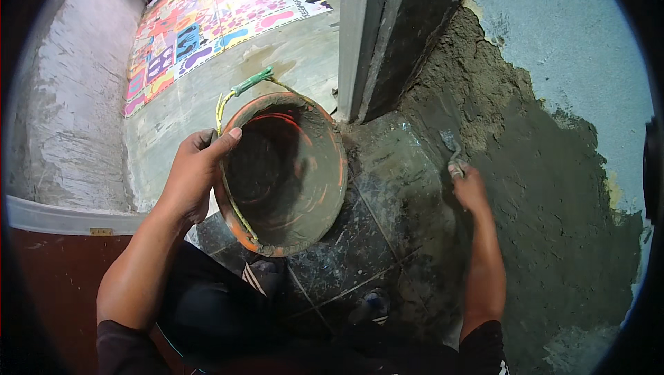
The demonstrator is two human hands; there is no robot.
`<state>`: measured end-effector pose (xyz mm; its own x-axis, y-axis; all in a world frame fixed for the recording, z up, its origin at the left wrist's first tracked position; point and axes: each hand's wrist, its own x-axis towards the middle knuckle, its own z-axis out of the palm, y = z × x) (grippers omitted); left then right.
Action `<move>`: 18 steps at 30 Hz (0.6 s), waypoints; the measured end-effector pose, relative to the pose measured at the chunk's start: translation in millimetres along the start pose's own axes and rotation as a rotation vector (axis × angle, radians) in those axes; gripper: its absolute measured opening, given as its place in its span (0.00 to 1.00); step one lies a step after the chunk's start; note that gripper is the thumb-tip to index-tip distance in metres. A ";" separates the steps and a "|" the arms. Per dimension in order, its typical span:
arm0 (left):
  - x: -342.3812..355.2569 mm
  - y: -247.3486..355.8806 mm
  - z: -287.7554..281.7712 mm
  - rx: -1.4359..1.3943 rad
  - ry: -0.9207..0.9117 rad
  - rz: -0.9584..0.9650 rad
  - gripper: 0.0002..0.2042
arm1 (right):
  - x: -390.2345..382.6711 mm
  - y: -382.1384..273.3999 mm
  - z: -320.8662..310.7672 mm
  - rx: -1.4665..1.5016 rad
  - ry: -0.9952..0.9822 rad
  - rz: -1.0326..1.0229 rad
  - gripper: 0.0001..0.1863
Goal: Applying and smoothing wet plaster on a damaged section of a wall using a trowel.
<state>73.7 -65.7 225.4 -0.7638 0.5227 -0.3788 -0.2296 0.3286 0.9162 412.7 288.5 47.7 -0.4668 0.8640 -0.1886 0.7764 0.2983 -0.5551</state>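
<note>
My left hand (207,161) is closed on the rim of an orange bucket (252,237), tilted so its inside, smeared with grey mortar, shows. The bucket has a cord handle with a green grip (252,82). My right hand (467,185) is closed round the curved handle of a trowel (449,143); its blade is hard to make out against fresh grey mortar (546,250) on the right-hand wall, which is rougher near the door frame.
A metal door frame (356,43) stands ahead, beside a colourful printed mat (207,29) on concrete floor. A rough wall (69,98) and brown door (62,285) are on the left. Dark tiles (346,264) lie under my feet; pale blue wall (574,43) rises at right.
</note>
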 end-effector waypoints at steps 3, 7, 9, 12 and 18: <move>0.2 0.8 -1.4 0.002 0.002 -0.025 0.17 | -24.7 -15.8 -30.3 0.007 0.051 -0.007 0.25; 2.7 0.8 -3.3 -0.009 -0.031 -0.068 0.17 | -55.5 -15.0 -15.0 0.038 0.341 -0.299 0.22; 4.6 -1.1 -2.4 -0.004 -0.029 -0.066 0.17 | -54.9 -1.0 13.5 -0.088 0.216 -0.245 0.18; 6.8 -3.3 -0.8 0.007 -0.035 -0.062 0.17 | -53.7 20.2 83.9 -0.325 -0.045 -0.131 0.21; 7.3 -1.6 -0.6 0.021 -0.016 -0.054 0.19 | -55.4 46.6 153.1 -0.378 -0.190 -0.125 0.24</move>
<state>68.1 -62.9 221.2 -0.7411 0.5159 -0.4297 -0.2570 0.3732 0.8914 410.0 192.5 -91.7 -0.6094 0.7324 -0.3038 0.7926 0.5539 -0.2548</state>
